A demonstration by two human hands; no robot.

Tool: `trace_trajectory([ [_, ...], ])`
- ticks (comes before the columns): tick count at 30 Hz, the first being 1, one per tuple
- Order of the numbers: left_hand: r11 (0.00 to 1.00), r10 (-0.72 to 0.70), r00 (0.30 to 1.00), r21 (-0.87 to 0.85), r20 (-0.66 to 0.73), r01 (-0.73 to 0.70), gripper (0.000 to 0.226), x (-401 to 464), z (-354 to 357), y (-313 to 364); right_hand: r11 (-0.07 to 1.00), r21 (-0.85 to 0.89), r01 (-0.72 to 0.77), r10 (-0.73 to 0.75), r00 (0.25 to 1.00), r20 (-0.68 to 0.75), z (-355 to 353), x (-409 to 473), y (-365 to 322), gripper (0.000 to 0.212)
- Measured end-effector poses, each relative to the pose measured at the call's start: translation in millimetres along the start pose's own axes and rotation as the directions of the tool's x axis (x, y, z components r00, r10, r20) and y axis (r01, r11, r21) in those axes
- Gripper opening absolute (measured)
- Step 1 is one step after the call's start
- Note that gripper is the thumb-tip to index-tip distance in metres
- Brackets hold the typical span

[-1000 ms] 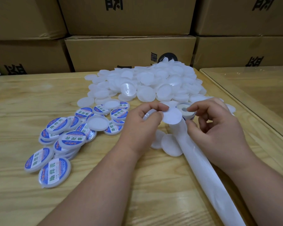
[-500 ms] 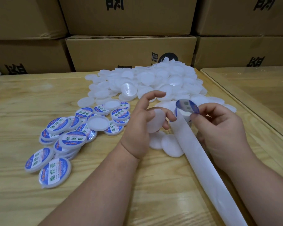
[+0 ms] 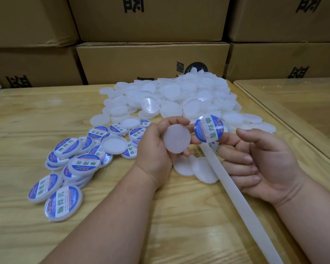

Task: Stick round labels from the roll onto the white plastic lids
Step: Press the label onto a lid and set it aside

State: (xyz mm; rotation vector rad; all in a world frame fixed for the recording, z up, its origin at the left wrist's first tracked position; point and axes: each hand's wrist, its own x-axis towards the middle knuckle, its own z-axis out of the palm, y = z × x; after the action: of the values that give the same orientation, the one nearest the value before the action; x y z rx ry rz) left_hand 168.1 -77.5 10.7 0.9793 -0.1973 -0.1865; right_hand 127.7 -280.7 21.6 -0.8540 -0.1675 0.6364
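Two things are up off the table in my hands: a blank white lid (image 3: 176, 139) and one round blue-and-white label (image 3: 209, 128). My left hand (image 3: 160, 147) grips the lid by its rim, thumb on the near edge and fingers curled over the far edge, with its flat face turned toward me. My right hand (image 3: 263, 161) lies palm up just to the right; the label stands on the tip of my forefinger, printed side facing me, and the other fingers are loosely curled. Whether my thumb touches the label I cannot tell. Label and lid sit side by side, close but apart.

A long strip of white backing paper (image 3: 242, 202) runs from under the label, past my right palm, toward the lower right corner. Two more blank lids (image 3: 194, 167) lie on the wooden table (image 3: 27, 115) between my hands. A big heap of unlabelled lids (image 3: 179, 96) sits beyond them, against the cardboard boxes (image 3: 141, 63). A pile of labelled lids (image 3: 69, 166) spreads out at my left, and one bare lid (image 3: 113, 144) rests among them.
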Motion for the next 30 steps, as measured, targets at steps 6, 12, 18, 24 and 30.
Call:
trace_trajectory([
  [6,1.000,0.005,1.000,0.030,0.002,-0.006,0.032,3.2,-1.4,-3.0,0.999,0.022,-0.039,0.039,0.999,0.007,0.6,0.1,-0.4,0.038],
  [12,0.995,-0.068,0.997,-0.070,0.024,0.069,0.033,2.4,0.5,-1.2,0.996,0.022,-0.083,0.083,0.996,-0.020,0.4,1.9,2.5,0.054],
  [18,0.997,-0.067,0.995,-0.032,0.069,0.069,0.037,2.1,-1.9,-5.1,0.992,0.012,-0.127,0.127,0.992,0.019,-1.8,5.5,5.4,0.046],
  [24,0.999,-0.045,0.995,0.003,0.085,0.045,0.033,4.8,-0.6,-5.7,0.991,0.008,-0.135,0.135,0.991,-0.022,-1.4,5.3,4.8,0.054],
  [30,0.999,-0.033,0.994,0.040,0.101,0.029,0.028,4.8,-3.1,-8.1,0.990,-0.004,-0.140,0.140,0.990,-0.032,0.6,5.2,4.0,0.055],
])
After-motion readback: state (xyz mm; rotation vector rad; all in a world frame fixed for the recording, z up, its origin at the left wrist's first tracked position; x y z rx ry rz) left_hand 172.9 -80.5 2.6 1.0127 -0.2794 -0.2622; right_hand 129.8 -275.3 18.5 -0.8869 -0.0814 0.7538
